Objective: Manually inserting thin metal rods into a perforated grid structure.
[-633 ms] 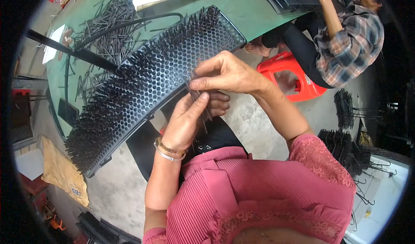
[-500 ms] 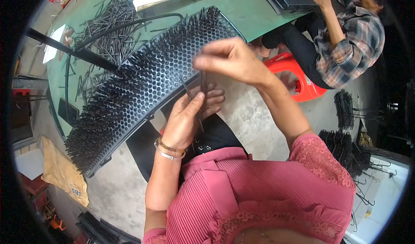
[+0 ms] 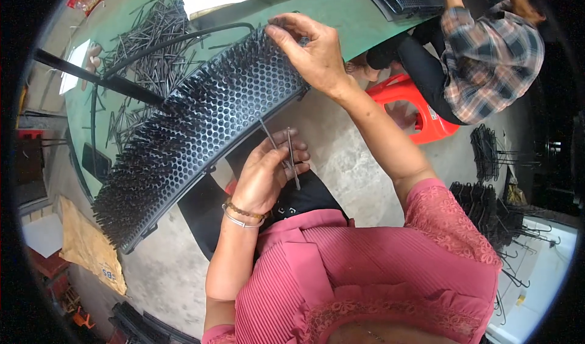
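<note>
A curved black perforated rack [image 3: 225,124] slants across in front of me, its far rows of holes filled with upright thin dark rods [image 3: 152,131]. The holes along its near side are bare. My left hand [image 3: 268,167], palm up below the rack's near edge, holds a few slim dark rods [image 3: 291,158] that cross between thumb and fingers. My right hand [image 3: 311,48] reaches over the rack's far right end, thumb and fingers pinched close against the standing rods. Whatever lies between those fingertips is too small to make out.
On the green table [image 3: 341,21] lies a heap of loose dark rods [image 3: 155,33]. A black bar frame [image 3: 131,85] crosses beside the rack. To the right, a person in a checked shirt [image 3: 493,57] sits by a red plastic stool [image 3: 402,94]. Black wire racks [image 3: 484,152] stand farther right.
My right hand has moved from above my left hand up and left to the rack's far end. The rods in my left hand have spread apart. The other person's arm has shifted.
</note>
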### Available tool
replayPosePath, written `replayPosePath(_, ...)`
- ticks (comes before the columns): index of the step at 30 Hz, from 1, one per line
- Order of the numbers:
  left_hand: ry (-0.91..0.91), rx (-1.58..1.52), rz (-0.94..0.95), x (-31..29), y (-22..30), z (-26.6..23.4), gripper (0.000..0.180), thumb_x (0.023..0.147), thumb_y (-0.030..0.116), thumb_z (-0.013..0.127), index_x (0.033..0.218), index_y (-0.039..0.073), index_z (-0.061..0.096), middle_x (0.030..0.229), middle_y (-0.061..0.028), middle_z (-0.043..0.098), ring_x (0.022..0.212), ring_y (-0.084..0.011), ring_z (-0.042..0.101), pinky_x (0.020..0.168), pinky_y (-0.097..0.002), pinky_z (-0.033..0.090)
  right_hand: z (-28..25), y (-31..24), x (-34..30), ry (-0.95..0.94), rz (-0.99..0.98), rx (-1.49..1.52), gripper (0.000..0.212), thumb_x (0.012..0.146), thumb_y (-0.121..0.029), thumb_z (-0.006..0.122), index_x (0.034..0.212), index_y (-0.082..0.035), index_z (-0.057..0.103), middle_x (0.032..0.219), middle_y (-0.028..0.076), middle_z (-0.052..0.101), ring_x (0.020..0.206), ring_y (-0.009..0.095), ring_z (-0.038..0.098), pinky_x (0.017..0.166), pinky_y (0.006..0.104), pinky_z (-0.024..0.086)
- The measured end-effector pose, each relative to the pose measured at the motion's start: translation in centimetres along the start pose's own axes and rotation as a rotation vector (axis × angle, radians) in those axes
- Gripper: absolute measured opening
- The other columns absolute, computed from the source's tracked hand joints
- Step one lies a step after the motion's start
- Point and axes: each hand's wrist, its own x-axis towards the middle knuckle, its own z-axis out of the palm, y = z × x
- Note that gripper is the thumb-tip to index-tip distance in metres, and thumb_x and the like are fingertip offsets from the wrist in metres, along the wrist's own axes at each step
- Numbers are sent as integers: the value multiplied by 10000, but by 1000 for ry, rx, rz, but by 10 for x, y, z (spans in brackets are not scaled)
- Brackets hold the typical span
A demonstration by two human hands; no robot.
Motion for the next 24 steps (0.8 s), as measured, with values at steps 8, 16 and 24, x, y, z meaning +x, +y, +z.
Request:
replayPosePath(8, -42, -35, -8, -3, -3, -4, 302, 948, 153, 436, 1224, 31, 436, 990, -98, 565, 911, -202, 568, 803, -379, 510, 6, -1, -6, 62, -249, -150, 182, 781, -98, 696, 930, -1, 655, 816, 104, 671, 692, 159, 646, 630, 267, 506)
replayPosePath(16, 5, 15, -1, -5, -3, -10, 300, 950, 170, 443, 1229, 61, 468, 964, -86, 589, 899, -192, 592, 789, -396, 528, 12, 2, -11, -15, -178, -111, 217, 776, -101, 701, 972, -23, 652, 851, 107, 669, 737, 194, 657, 639, 292, 514)
replayPosePath(24, 2, 14, 4, -8, 4, -2, 262, 960, 169, 416, 1190, 58, 471, 948, -72, 564, 875, -151, 544, 764, -313, 484, 8, 3, -10, -136, -385, -287, 226, 789, -128, 676, 1002, -55, 665, 892, 98, 655, 779, 238, 637, 696, 321, 502)
